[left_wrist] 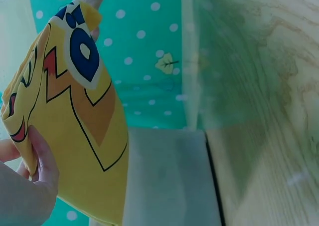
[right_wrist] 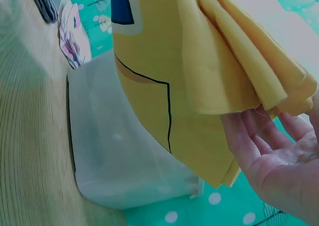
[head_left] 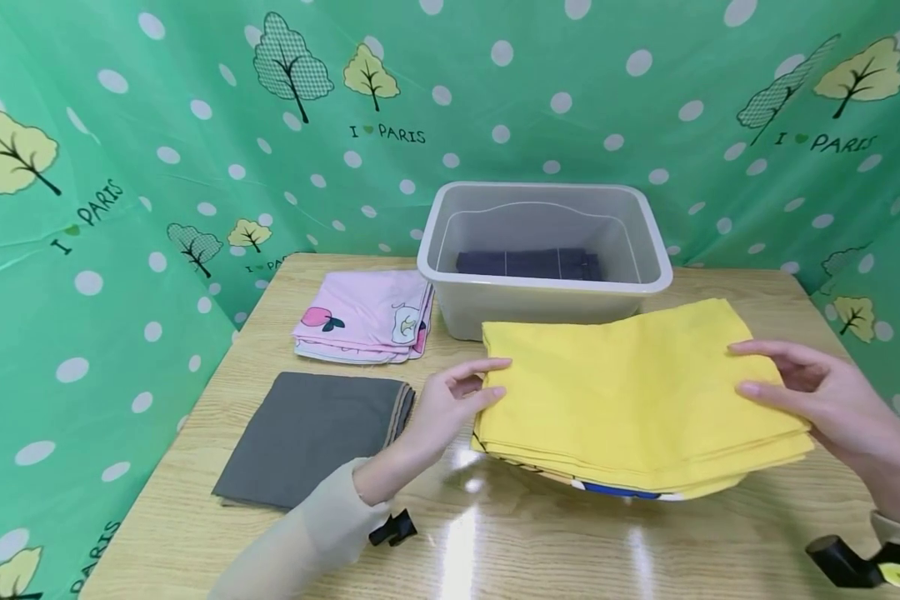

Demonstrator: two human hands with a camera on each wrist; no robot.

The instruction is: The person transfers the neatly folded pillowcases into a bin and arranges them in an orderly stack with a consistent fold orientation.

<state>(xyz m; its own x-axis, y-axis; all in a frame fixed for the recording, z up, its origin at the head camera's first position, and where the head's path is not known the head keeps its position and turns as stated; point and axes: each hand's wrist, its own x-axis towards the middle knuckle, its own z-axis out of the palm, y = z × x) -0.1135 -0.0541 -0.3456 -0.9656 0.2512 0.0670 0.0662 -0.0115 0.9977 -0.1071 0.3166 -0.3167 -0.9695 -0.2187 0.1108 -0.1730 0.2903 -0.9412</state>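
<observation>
Head view: folded yellow cloth held just above wooden table, directly in front of grey bin, long axis left-right between hands. Left hand pinches left edge, thumb on top, fingers under. Right hand grips right edge, fingers beneath layers per right wrist view. Both equally near. Dark cloth lies inside bin.
</observation>
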